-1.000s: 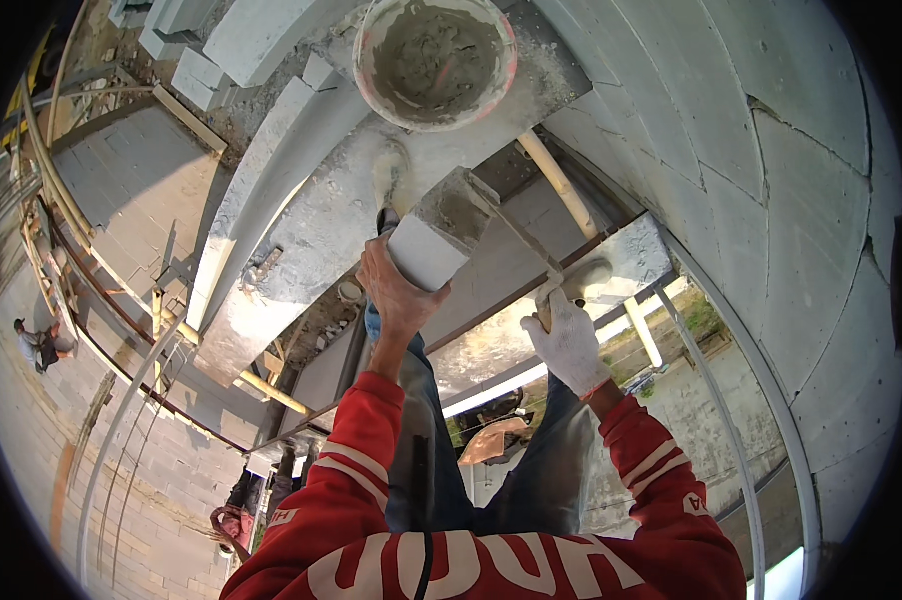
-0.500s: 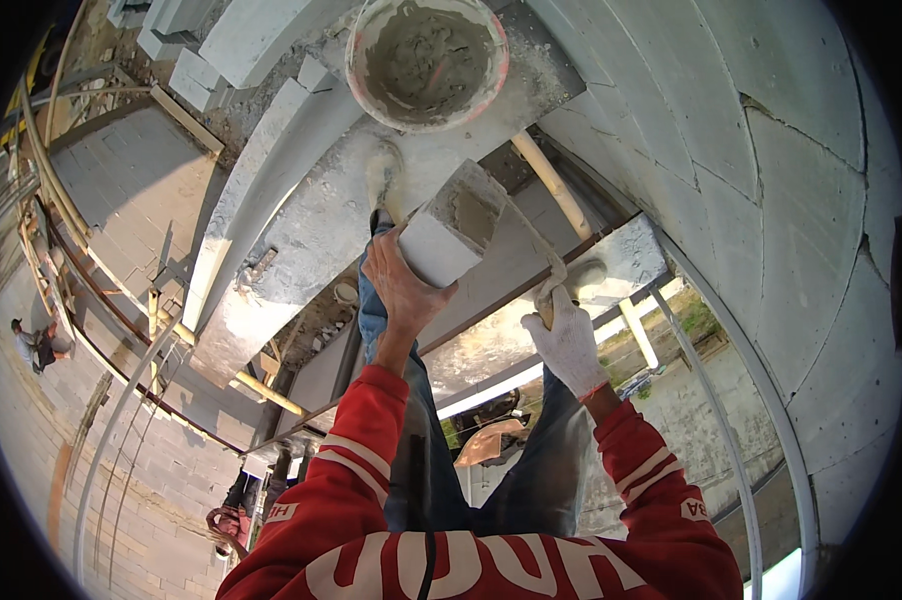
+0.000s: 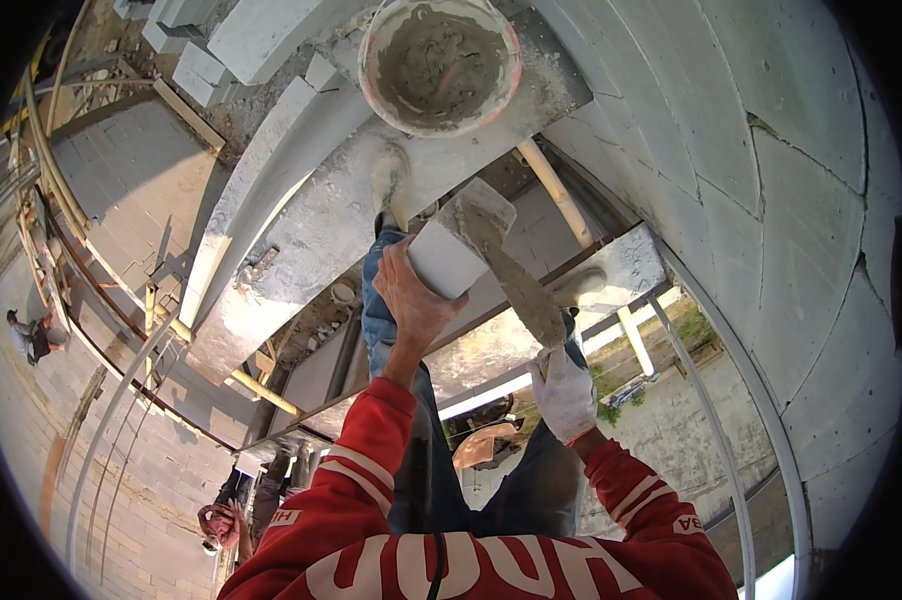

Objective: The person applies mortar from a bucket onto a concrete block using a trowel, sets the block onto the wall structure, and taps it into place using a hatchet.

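Observation:
A pale grey block is held up in front of me, with my bare left hand wrapped round its near left side. Wet mortar lies on the block's far right face. Against that face rests the tip of a mortar-coated trowel, its blade slanting back toward me. My right hand, in a white knit glove, is closed round the trowel's handle, which is mostly hidden by the fingers. Beyond the block, a bucket of grey mortar stands on the plank.
I stand on raised, mortar-stained planks with gaps open to the ground below. A large block wall rises at the right. Further blocks are stacked at the far left. Metal rails run alongside. Other people are lower down at the left.
The trowel has turned from edge-on to showing its broad blade. My right hand has drawn back toward me. The block has shifted slightly right and nearer.

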Demonstrator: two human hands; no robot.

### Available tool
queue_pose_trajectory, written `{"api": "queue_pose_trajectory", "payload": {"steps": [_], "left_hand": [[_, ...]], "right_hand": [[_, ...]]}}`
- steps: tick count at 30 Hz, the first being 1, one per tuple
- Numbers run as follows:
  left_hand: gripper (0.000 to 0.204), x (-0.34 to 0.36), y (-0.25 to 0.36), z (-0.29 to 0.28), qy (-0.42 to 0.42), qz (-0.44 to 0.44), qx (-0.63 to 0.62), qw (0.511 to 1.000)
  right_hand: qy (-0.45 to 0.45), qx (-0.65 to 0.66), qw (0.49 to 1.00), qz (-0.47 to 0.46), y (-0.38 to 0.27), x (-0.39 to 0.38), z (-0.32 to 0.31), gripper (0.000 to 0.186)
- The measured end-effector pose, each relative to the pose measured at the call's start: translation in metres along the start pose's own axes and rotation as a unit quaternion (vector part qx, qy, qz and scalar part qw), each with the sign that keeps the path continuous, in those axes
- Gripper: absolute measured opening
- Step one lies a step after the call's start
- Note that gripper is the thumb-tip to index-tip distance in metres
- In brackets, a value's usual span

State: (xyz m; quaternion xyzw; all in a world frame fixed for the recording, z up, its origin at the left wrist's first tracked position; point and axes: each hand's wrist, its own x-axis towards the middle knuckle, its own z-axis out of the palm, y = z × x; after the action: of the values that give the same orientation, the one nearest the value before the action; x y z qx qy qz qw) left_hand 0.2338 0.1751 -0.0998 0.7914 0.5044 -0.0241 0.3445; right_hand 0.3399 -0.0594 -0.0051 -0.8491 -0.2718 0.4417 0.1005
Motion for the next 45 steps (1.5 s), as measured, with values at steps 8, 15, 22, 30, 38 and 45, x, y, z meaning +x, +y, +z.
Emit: {"api": "queue_pose_trajectory", "payload": {"steps": [8, 15, 22, 30, 38, 45], "left_hand": [[0.105, 0.002, -0.03, -0.013, -0.013, 0.028, -0.012, 0.999], [0.105, 0.017, -0.035, -0.042, -0.06, 0.062, -0.124, 0.988], [0.105, -0.002, -0.065, -0.049, 0.004, -0.044, -0.178, 0.983], [0.1, 0.05, -0.08, -0.055, -0.091, -0.009, -0.005, 0.996], [0.105, 0.159, -0.062, -0.016, -0.242, 0.078, 0.056, 0.965], [0.111, 0.19, -0.074, 0.012, -0.233, 0.091, 0.071, 0.965]], "right_hand": [[-0.138, 0.353, 0.922, 0.076, -0.003, 0.061, -0.071, 0.029], [-0.419, 0.545, 0.724, 0.054, 0.046, 0.094, -0.057, 0.043], [-0.324, 0.278, 0.881, 0.204, 0.02, 0.054, -0.102, 0.036], [-0.022, -0.212, 0.972, -0.095, -0.083, 0.258, -0.108, 0.038], [0.049, -0.343, 0.934, -0.09, -0.142, 0.447, -0.051, 0.027], [0.03, -0.447, 0.879, -0.162, -0.15, 0.451, -0.022, 0.019]]}}
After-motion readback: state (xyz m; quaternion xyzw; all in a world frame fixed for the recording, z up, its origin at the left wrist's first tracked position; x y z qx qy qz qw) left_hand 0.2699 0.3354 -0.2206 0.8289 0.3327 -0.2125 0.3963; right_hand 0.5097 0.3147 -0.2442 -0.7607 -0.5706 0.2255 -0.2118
